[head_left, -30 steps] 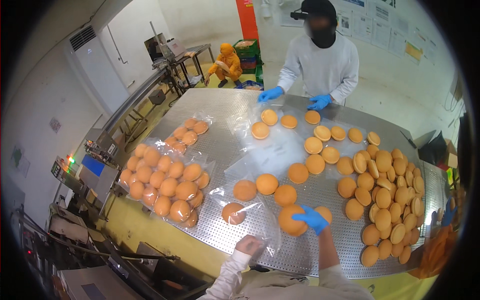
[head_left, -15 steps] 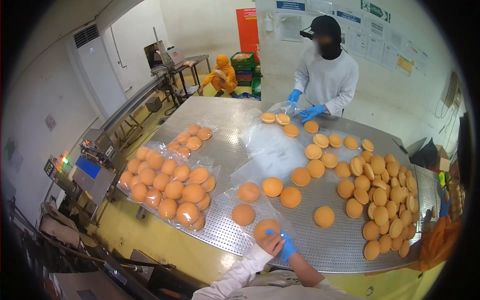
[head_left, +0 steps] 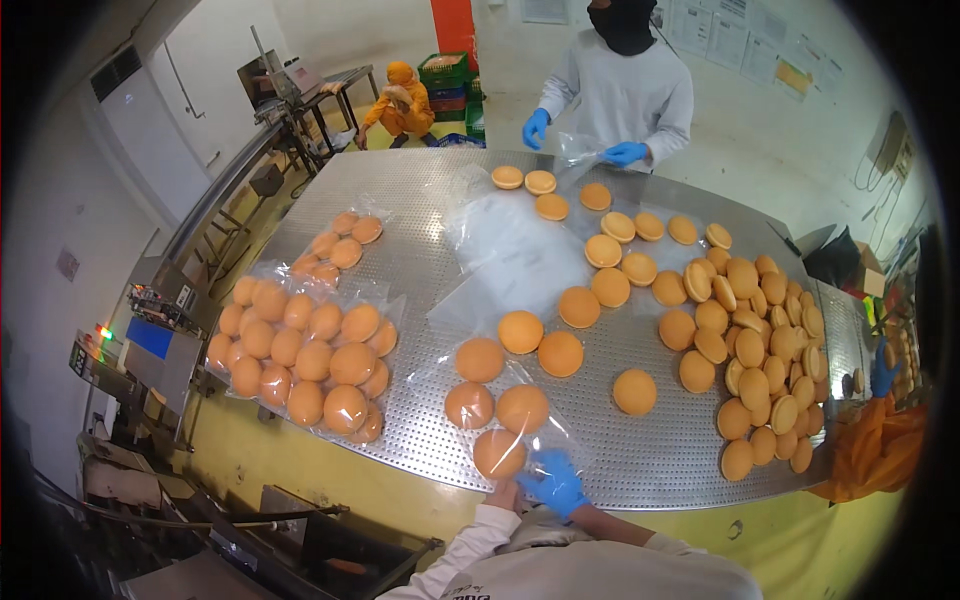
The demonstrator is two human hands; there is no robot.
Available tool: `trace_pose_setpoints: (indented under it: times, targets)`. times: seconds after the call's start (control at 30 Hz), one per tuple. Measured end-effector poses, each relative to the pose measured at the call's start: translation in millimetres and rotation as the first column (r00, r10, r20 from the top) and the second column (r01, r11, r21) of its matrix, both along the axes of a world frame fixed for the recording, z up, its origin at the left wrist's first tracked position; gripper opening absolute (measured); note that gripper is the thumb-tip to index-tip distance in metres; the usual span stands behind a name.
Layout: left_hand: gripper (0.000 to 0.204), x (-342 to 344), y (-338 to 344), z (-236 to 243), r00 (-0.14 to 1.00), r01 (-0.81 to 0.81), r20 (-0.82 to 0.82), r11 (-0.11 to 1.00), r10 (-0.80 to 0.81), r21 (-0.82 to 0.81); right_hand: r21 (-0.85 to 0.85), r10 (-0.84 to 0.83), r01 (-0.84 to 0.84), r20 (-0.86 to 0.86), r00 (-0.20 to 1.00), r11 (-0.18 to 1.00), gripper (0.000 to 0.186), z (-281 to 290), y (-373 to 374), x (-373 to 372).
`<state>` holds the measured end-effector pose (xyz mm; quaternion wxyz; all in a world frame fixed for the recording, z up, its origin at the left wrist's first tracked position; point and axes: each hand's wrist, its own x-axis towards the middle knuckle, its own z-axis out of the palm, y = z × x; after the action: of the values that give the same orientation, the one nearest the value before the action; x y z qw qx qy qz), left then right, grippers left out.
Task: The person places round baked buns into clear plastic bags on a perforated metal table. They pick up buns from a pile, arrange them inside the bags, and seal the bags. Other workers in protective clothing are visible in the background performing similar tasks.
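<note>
Since half a second ago: fourth round orange bun [head_left: 499, 452] now inside clear plastic bag [head_left: 500, 405] at near table edge, right hand in blue glove [head_left: 556, 484] pinching bag mouth, bare left hand [head_left: 503, 493] gripping beside it. Packed: sealed bags of buns [head_left: 300, 355] at left. Left: many loose buns [head_left: 750, 350] on perforated steel table [head_left: 420, 200].

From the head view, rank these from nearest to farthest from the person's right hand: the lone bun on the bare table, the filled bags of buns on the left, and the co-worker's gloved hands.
1. The lone bun, just up and right of the blue-gloved right hand.
2. The filled bags of buns, off to the left near the table's edge.
3. The co-worker's gloved hands, across the table at its far side.
</note>
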<state>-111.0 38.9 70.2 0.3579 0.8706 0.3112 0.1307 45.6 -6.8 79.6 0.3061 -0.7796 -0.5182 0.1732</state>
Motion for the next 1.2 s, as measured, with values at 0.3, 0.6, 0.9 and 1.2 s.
trace_pose_setpoints:
  times: [0.3,0.6,0.9,1.2]
  targets:
    - [0.023,35.7,-2.3,14.3,0.984,0.028,-0.155,0.943,-0.084,-0.33,0.009,0.336,-0.344,0.201,0.92,0.939,0.045,-1.7,73.7,27.4]
    - [0.014,38.1,-8.7,-11.3,0.945,-0.267,-0.152,0.951,0.29,0.153,-0.295,0.265,-0.42,-0.447,0.855,0.858,0.045,92.3,85.8,220.2]
    - [0.012,51.7,-1.2,-14.5,0.953,-0.256,-0.143,0.962,0.268,0.099,-0.384,-0.693,0.608,-0.134,0.708,0.695,0.08,31.0,213.6,282.0]
    - [0.019,45.4,-6.8,-16.6,0.953,-0.263,-0.133,0.96,0.274,0.092,-0.078,-0.248,0.335,-0.829,0.501,0.939,0.076,95.9,92.3,384.9]
